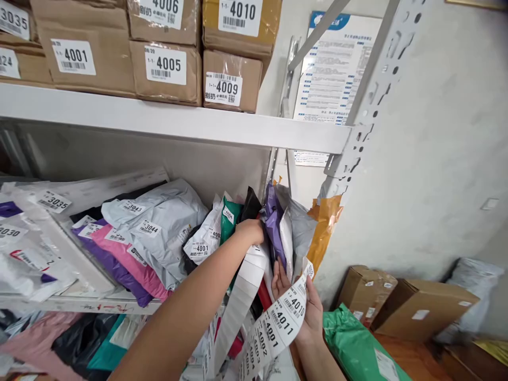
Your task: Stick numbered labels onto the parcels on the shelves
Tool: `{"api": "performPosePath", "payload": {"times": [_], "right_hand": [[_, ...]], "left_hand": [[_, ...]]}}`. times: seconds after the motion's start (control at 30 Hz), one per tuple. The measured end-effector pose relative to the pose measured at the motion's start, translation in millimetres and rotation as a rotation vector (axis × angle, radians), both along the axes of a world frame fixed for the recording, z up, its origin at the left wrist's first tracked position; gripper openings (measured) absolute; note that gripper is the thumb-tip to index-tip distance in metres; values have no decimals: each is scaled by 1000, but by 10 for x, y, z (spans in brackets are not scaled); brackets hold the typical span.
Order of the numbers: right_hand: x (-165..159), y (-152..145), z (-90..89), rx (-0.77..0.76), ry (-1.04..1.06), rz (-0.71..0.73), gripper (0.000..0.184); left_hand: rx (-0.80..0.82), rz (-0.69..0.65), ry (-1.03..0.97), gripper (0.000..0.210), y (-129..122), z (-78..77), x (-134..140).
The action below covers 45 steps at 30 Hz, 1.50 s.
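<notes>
A long white strip of printed number labels (273,324) loops across the front, its end showing 4010 and 4011. My right hand (311,312) grips that end with the thumb, its fingertips against a purple mailer bag (273,219) and a white one (286,241). Further left, my left hand (251,232) reaches in among the upright parcels beside the purple bag; its fingers are hidden. Close by stand a green bag (229,218), a black bag (251,203) and a white bag (202,243) labelled 4001. Grey and orange packages (327,225) lean at the shelf's right end.
Labelled cardboard boxes (166,69) fill the upper shelf (166,120) above my hands. Mailer bags (159,211) are piled at left. A perforated metal post (367,106) bounds the right side. Cartons (424,307) and a green parcel (357,338) lie at lower right.
</notes>
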State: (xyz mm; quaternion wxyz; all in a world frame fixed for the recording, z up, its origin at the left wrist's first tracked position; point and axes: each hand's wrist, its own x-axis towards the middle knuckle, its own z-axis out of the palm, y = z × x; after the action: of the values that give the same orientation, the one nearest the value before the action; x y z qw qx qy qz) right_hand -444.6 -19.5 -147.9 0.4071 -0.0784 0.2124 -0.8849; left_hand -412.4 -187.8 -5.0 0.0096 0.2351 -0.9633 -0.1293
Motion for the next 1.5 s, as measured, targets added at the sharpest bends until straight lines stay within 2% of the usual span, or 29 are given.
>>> {"api": "performPosePath", "payload": {"times": [0.13, 0.27, 0.37, 0.43, 0.5, 0.6, 0.7, 0.8, 0.97, 1.2, 1.37, 1.5], "right_hand": [[73, -42, -24, 58, 57, -20, 43], [73, -43, -97, 70, 182, -57, 46], [32, 0, -156, 117, 225, -35, 38], [41, 18, -151, 169, 290, 23, 33], [100, -2, -89, 185, 377, 79, 32], [243, -126, 70, 167, 421, 74, 34], [356, -324, 199, 151, 396, 51, 39], [390, -515, 233, 112, 381, 20, 50], [359, -689, 219, 195, 266, -43, 51], [341, -777, 196, 231, 143, -60, 54], [312, -693, 199, 312, 164, -60, 47], [335, -489, 273, 333, 242, 94, 52]], "left_hand": [[-6, -139, 0, 55, -67, -45, 16], [-18, -253, -23, 59, -31, -88, 289], [-21, -252, -73, 61, -7, -77, 447], [-45, -197, -59, 51, -31, -54, 466], [-65, -178, -7, 37, -80, -39, 435], [-7, -268, 27, 25, -165, -53, 384], [78, -317, 17, 30, -229, -97, 389], [113, -311, 8, 46, -262, -129, 421], [67, -309, 9, 32, -261, -148, 431], [-38, -274, 4, 35, -208, -163, 464], [-161, -201, 2, 29, -82, -166, 495], [-199, -113, -13, 26, 11, -169, 487]]}}
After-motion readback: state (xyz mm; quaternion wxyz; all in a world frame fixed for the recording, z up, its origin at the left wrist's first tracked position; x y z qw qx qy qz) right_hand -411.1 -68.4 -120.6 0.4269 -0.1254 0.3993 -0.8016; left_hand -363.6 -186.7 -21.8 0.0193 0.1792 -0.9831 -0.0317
